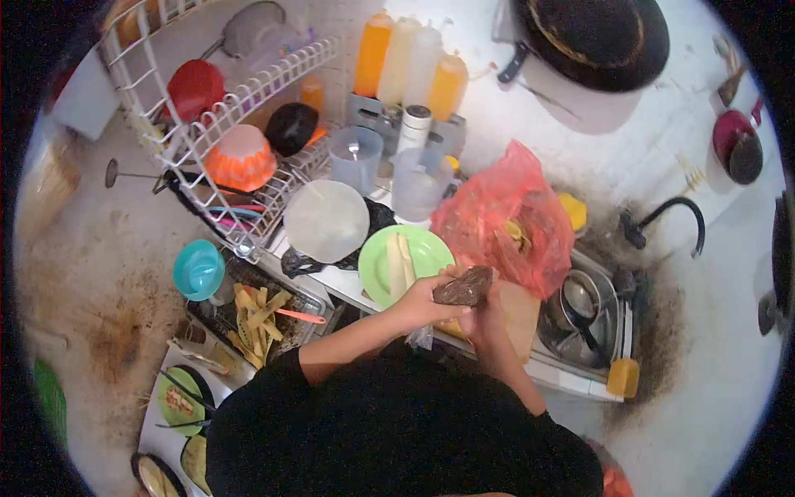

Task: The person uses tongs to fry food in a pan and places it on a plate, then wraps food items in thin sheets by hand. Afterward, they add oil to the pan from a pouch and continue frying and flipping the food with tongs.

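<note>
Clasping a brown lump [464, 287], your left hand [424, 301] and right hand [487, 311] hover by the plate's lower-right edge [377, 263], near the board [520, 323].

From here I see a thin, crinkled, glossy plastic bag [501, 215] beside a shiny, smooth metal sink [609, 331].

The white surface [571, 380] carries two clear jugs [417, 189], a green plate [432, 252], a pale board [522, 325] and, beside the sink [611, 344], a red bag [489, 207]
</note>
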Available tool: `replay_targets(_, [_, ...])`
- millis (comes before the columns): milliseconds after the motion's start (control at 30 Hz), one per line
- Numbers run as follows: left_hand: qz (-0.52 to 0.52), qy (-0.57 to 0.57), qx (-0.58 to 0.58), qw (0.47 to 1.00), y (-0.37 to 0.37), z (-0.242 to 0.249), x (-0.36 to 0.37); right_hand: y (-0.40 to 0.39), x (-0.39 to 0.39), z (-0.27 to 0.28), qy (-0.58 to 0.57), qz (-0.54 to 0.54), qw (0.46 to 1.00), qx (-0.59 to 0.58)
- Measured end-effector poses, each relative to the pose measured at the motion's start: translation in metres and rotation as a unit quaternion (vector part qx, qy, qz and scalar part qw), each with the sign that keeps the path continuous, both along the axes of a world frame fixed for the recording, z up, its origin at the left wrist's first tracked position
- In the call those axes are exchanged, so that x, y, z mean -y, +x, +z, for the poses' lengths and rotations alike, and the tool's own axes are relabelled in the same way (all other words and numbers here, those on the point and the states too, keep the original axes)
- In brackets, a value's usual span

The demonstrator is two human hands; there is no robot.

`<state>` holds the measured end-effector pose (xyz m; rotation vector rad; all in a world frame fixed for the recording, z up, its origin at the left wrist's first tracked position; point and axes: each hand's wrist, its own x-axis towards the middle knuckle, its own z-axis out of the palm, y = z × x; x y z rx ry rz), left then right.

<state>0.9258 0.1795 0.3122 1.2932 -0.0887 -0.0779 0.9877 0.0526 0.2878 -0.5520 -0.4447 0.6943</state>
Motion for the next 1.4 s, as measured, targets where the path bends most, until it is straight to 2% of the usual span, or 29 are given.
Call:
replay_targets(33, [-0.009, 0.008, 0.007, 1.0, 0.005, -0.007, 0.006, -0.002, 0.01, -0.008, 0.012, 0.039, 0.999, 0.001])
replay_targets(167, [-0.091, 0.048, -0.052, 0.993, 0.012, -0.007, 0.026, -0.022, 0.033, -0.017, -0.125, -0.116, 0.985, -0.027])
replay_targets(233, [-0.056, 0.151, 0.071, 0.984, 0.016, -0.022, 0.039, -0.019, 0.042, -0.021, -0.194, -0.181, 0.962, -0.06])
replay_targets(267, [-0.037, 0.199, 0.132, 0.97, 0.016, -0.028, 0.045, -0.018, 0.047, -0.02, -0.186, -0.187, 0.962, -0.071])
replay_targets(300, [-0.053, 0.216, 0.1, 0.97, 0.015, -0.028, 0.048, -0.016, 0.053, -0.018, -0.179, -0.192, 0.962, -0.081])
replay_targets(400, [-0.069, 0.146, 0.058, 0.985, 0.013, -0.032, 0.047, -0.003, 0.078, -0.025, -0.154, -0.223, 0.95, -0.154])
replay_targets(433, [-0.099, 0.107, -0.003, 0.989, 0.009, -0.024, 0.041, 0.0, 0.085, -0.018, -0.152, -0.239, 0.945, -0.164])
replay_targets(467, [-0.095, 0.106, 0.004, 0.99, 0.008, -0.029, 0.035, 0.004, 0.094, -0.015, -0.15, -0.255, 0.939, -0.174])
replay_targets(567, [-0.078, 0.102, 0.013, 0.992, 0.0, -0.037, 0.018, 0.031, 0.138, -0.04, -0.274, -0.195, 0.923, -0.188])
replay_targets(667, [-0.069, 0.115, 0.0, 0.991, -0.009, -0.046, 0.006, 0.033, 0.135, -0.013, -0.467, -0.21, 0.855, -0.087])
replay_targets(700, [-0.065, 0.11, 0.009, 0.992, -0.011, -0.05, 0.005, 0.038, 0.133, -0.021, -0.474, -0.258, 0.842, -0.018])
replay_targets(800, [-0.07, 0.095, -0.006, 0.993, -0.017, -0.053, 0.002, 0.045, 0.136, -0.027, -0.544, -0.221, 0.807, 0.069])
replay_targets(1033, [-0.043, 0.124, 0.001, 0.991, -0.018, -0.053, -0.001, 0.051, 0.127, -0.041, -0.569, -0.217, 0.784, 0.116])
replay_targets(1167, [-0.006, 0.194, 0.066, 0.979, 0.007, -0.045, 0.004, 0.053, 0.126, -0.04, -0.564, -0.225, 0.786, 0.121])
replay_targets(1267, [-0.031, 0.315, 0.115, 0.942, 0.048, -0.029, 0.022, 0.051, 0.124, -0.036, -0.548, -0.23, 0.795, 0.123])
replay_targets(1367, [-0.006, 0.381, 0.229, 0.895, 0.091, -0.039, 0.051, 0.055, 0.128, -0.043, -0.541, -0.219, 0.802, 0.126])
replay_targets(1400, [-0.02, 0.409, 0.216, 0.887, 0.102, -0.044, 0.057, 0.057, 0.13, -0.045, -0.542, -0.213, 0.803, 0.128])
